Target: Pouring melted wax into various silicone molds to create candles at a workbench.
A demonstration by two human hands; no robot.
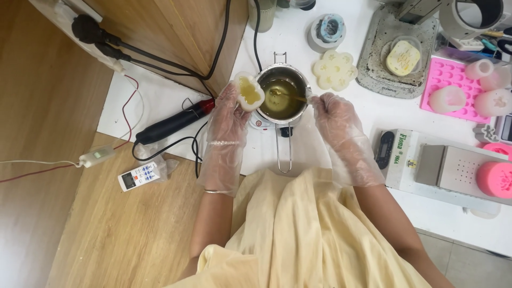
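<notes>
— White tabletop [160, 96] is being looked down on, wood floor at its near edge. What is being held?

— A small whitish mould [249, 92], holding yellow liquid, is being gripped in the gloved left hand [226, 114]; fingers are being closed around its lower side, opening facing up. It is being kept just left of the steel pot [282, 96], about touching the rim.

— And the right hand [333, 112]?

— It is being closed on a thin spoon [288, 95]. The spoon's long axis is running left-right, bowl end pointing toward the mould, over the pot's yellow liquid.

— Which hand is nearer the mould?

— The left; the right is being kept across the pot. The pot's handle [285, 154] is pointing back toward the person.

— Beyond that?

— A flower-shaped mould [335, 69] is lying behind the pot, a pink tray [445, 80] far right, a black heat tool [173, 124] left.
</notes>
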